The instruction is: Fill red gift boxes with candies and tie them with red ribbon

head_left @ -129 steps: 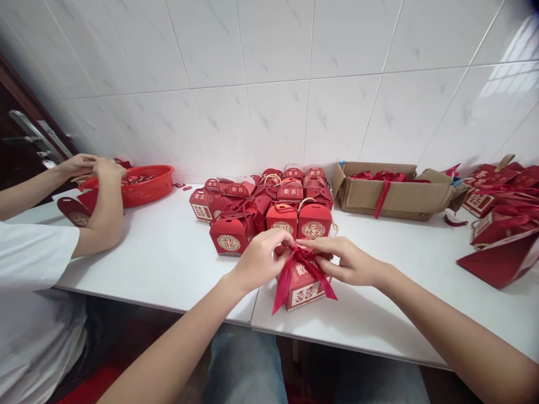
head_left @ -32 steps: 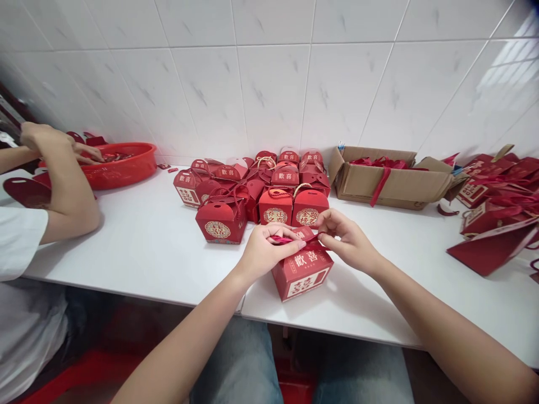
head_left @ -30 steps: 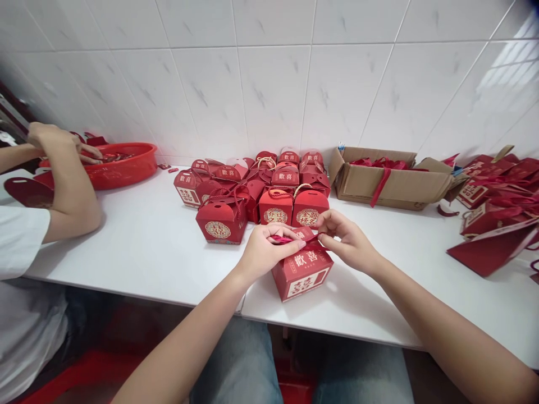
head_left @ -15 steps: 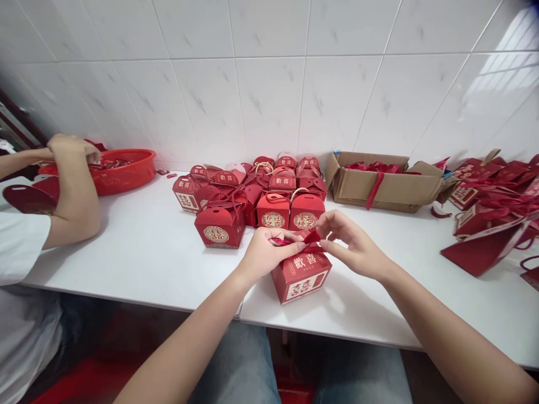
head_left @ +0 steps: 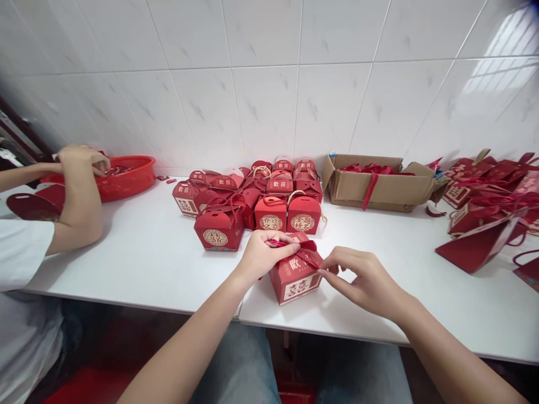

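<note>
A red gift box point(head_left: 290, 275) with gold and cream lettering stands on the white table in front of me. Across its top lies a dark red ribbon point(head_left: 309, 260). My left hand point(head_left: 265, 252) pinches the ribbon at the box's upper left, its thumb pressed on it. At the box's right side, my right hand point(head_left: 362, 280) has thumb and fingertips closed on a stretch of the ribbon, which runs taut over the front of the lid. Part of the ribbon is hidden beneath my left fingers.
Behind the box stand several closed red gift boxes point(head_left: 219, 230). A cardboard carton point(head_left: 379, 191) of ribbons is by the wall. More red boxes point(head_left: 475, 247) lie at the right. On the left, a co-worker's arm point(head_left: 80, 196) reaches over a red basin point(head_left: 135, 182).
My right hand has moved down and toward me, drawing the ribbon from the top of the box over its front edge. The left hand keeps its pinch in nearly the same place.
</note>
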Demonstrator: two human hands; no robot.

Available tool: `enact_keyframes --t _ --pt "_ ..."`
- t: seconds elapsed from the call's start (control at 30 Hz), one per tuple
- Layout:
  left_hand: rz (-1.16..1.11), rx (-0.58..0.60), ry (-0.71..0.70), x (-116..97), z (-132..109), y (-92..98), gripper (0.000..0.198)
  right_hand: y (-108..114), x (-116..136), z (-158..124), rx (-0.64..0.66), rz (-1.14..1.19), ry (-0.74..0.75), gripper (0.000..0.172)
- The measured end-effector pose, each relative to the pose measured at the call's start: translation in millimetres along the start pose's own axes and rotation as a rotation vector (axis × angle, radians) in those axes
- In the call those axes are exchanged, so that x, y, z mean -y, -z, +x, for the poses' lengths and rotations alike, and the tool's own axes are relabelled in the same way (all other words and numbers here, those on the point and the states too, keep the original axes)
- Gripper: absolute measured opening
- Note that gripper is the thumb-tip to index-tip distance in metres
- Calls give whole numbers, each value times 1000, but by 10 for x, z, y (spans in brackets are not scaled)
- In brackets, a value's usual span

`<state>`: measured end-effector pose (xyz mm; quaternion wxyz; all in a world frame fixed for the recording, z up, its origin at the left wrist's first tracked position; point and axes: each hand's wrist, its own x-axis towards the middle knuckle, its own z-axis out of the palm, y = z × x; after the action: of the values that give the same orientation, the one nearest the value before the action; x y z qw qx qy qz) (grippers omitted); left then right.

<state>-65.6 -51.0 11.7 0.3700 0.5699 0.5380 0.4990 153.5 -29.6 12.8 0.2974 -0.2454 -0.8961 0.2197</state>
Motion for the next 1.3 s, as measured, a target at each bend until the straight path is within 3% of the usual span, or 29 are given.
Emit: enact_keyframes --t 0.3,0.43,0.7,0.77,0.87,0.97,1.07,1.13,1.2,1.3 --pt "-138 -9 93 12 29 -24 22 -106 -9 -113 -96 -63 142 7" --pt "-161 -2 150 2 28 -1 24 -134 -63 -175 -128 -55 127 9" --pt "-35 108 61 -44 -6 58 19 -37 -110 -211 -161 -2 60 12" --pt "-61 104 69 -43 -8 55 20 -19 -93 -224 -123 19 71 14" --pt "-105 119 85 -42 -11 50 22 2 -48 -229 37 39 109 15" --pt "-119 124 79 -39 -13 47 24 24 -32 -178 128 64 136 13" --pt "-116 120 59 -34 -15 40 25 34 -80 -52 -32 81 83 6" --pt "-100 129 48 -37 -17 30 25 24 -126 62 -119 48 2 20" --pt "-96 130 53 -46 -20 18 25 0 -156 176 -88 14 -68 28" --pt "-120 121 69 -65 -23 1 26 -49 -165 308 29 -14 -95 20"
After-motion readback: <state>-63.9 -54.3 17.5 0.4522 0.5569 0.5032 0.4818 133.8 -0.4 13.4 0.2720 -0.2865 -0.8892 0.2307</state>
